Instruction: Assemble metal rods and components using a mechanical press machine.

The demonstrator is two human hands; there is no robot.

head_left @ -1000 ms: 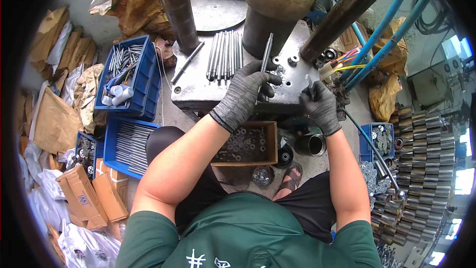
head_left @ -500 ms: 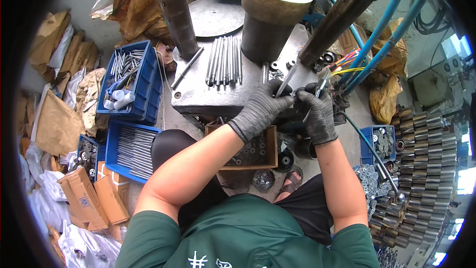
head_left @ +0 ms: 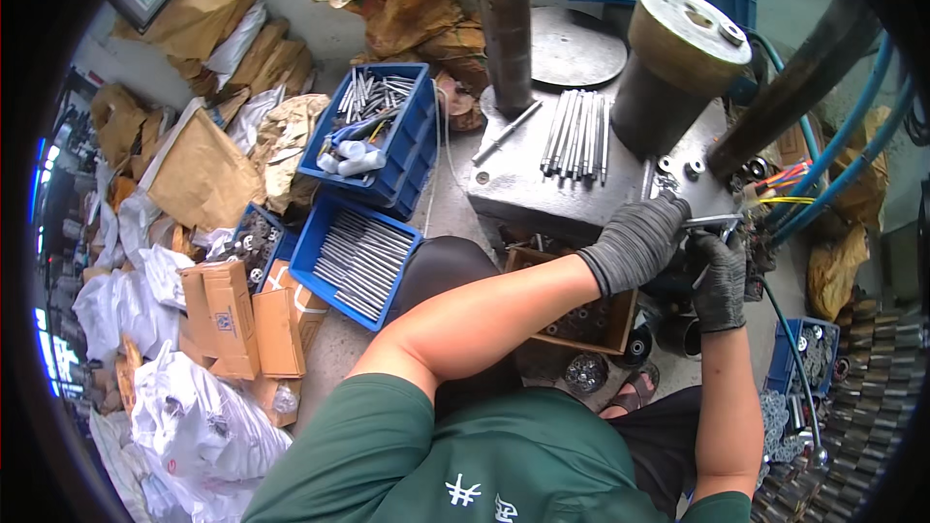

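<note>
My left hand [head_left: 639, 244], in a grey knit glove, is closed at the front edge of the metal press table [head_left: 523, 189]. A short length of metal rod [head_left: 712, 221] juts out to the right from its fingertips. Close beside it, my right hand [head_left: 720, 281], gloved alike, is closed around a slim metal tool [head_left: 699, 277] whose kind I cannot make out. On the table left of the hands lies a row of several steel rods [head_left: 576, 136], with one separate rod [head_left: 507, 132] farther left. Small metal rings [head_left: 694, 169] sit just beyond my hands.
A thick cylinder [head_left: 668, 77] and dark posts [head_left: 499, 29] rise from the table. Blue hoses [head_left: 852, 174] hang at right. Left stand a blue bin of rods [head_left: 329, 305] and stacked blue crates [head_left: 417, 140]. A wooden box [head_left: 610, 334] sits below the table.
The view has swung left, so the scene sits farther right. The rod at my left hand has tipped from slanting upward to lying nearly level, pointing right.
</note>
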